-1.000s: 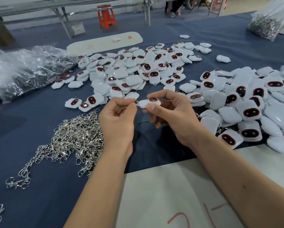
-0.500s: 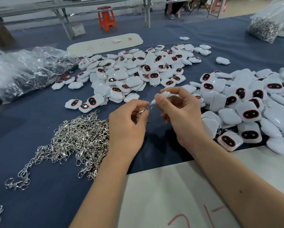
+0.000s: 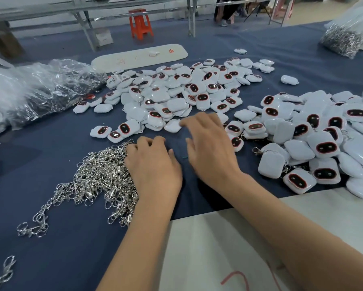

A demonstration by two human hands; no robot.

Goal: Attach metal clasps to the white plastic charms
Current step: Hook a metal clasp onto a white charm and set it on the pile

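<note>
**White charms: some clasped, many left**

Metal clasps (image 3: 96, 175) lie in a heap under the left hand (image 3: 153, 164), whose fingers rest loosely spread on them. The right hand (image 3: 210, 148), blurred, reaches with spread fingers, empty, toward the middle pile (image 3: 176, 95), apparently still without clasps. Charms at right (image 3: 315, 139) show clasps already on. Much work seems left.

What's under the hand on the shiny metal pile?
The left hand rests on the edge of the pile of metal clasps. Clasps show all around it; whether its fingers grip one underneath is hidden.
</note>
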